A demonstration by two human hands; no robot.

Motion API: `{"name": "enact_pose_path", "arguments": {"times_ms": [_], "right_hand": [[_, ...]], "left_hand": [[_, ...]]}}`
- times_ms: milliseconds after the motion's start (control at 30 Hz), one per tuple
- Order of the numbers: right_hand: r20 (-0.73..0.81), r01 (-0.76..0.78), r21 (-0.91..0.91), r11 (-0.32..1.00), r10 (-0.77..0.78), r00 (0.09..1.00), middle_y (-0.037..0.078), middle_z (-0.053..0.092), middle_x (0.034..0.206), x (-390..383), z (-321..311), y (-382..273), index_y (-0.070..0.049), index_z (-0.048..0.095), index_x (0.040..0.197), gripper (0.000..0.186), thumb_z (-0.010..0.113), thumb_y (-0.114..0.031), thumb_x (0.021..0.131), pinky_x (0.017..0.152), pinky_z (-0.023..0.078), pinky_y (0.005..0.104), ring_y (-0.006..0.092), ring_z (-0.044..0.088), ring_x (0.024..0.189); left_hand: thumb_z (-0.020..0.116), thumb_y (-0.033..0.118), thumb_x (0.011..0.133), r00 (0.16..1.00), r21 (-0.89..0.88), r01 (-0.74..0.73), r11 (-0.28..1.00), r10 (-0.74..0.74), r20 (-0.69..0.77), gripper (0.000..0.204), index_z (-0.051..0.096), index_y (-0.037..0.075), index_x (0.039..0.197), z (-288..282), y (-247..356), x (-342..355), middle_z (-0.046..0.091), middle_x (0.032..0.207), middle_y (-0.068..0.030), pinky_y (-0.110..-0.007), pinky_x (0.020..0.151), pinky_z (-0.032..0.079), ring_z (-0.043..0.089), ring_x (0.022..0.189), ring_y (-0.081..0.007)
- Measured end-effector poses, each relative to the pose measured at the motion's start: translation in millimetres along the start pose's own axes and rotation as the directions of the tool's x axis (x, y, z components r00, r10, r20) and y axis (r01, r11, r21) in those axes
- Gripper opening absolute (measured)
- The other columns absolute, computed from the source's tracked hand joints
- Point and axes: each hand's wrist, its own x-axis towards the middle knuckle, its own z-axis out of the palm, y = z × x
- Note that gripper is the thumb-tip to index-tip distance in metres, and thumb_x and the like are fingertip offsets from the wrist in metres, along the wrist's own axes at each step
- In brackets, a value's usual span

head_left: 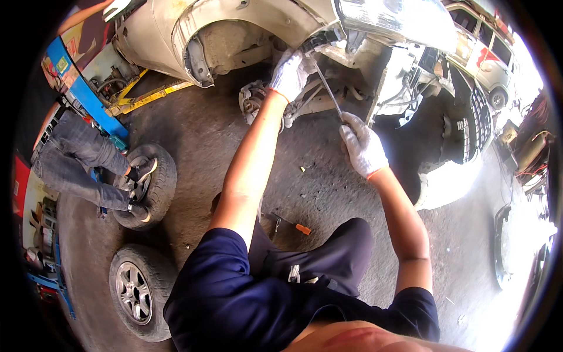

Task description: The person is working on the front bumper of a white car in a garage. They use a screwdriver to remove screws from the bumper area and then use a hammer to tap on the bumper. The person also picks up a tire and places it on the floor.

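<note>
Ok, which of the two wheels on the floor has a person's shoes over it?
The upper wheel, nearer the blue post: two dark shoes overlap it. The lower wheel has none over it, its silver rim in full view.

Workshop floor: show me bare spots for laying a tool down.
One bare patch of floor lies between the left forearm and the upper wheel; another is right of the right forearm, below the white bumper. Between the forearms it is mostly open, with scattered debris. It is crowded around the left hand and metal tool, by the fender and suspension parts.
</note>
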Motion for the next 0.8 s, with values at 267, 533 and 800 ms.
{"name": "enact_pose_path", "arguments": {"times_ms": [267, 533, 800], "right_hand": [[0.022, 0.179, -0.352, 0.919, -0.183, 0.983, 0.019, 0.069, 0.081, 29.5, -32.4, 25.2, -0.009, 0.058, 0.130, 0.039, 0.057, -0.024, 0.094, 0.074, 0.053, 0.0389, 0.0366, 0.068, 0.080], [0.058, -0.045, -0.178, 0.983, 0.056, 0.997, 0.021, 0.069, 0.100, 3.2, -42.2, -28.2, -0.003, 0.059, 0.126, 0.038, 0.056, -0.024, 0.095, 0.082, 0.052, 0.0345, 0.0335, 0.069, 0.090], [0.103, 0.069, -0.419, 0.906, -0.028, 0.994, 0.023, 0.065, 0.077, 30.7, -63.2, -34.6, -0.012, 0.057, 0.132, 0.040, 0.054, -0.030, 0.097, 0.072, 0.052, 0.0365, 0.0341, 0.066, 0.071]], "left_hand": [[0.050, 0.015, 0.100, 0.990, 0.080, -0.083, 0.993, 0.073, 0.120, 0.025, 0.054, 0.007, 0.124, -12.1, -4.8, 0.0, 0.065, 0.105, -0.0050, -0.032, 0.074, 0.054, 0.063, 0.090, -0.0159], [0.047, 0.014, 0.101, 0.992, 0.070, -0.111, 0.991, 0.106, 0.064, 0.023, 0.052, 0.006, 0.122, -14.6, -8.2, 0.4, 0.067, 0.100, -0.0091, -0.040, 0.074, 0.058, 0.067, 0.085, -0.0223], [0.050, 0.012, 0.100, 0.988, -0.028, -0.128, 0.991, 0.130, 0.081, 0.018, 0.053, 0.006, 0.116, -17.0, -13.8, 5.5, 0.066, 0.097, -0.0115, -0.045, 0.076, 0.056, 0.067, 0.087, -0.0274]]}}
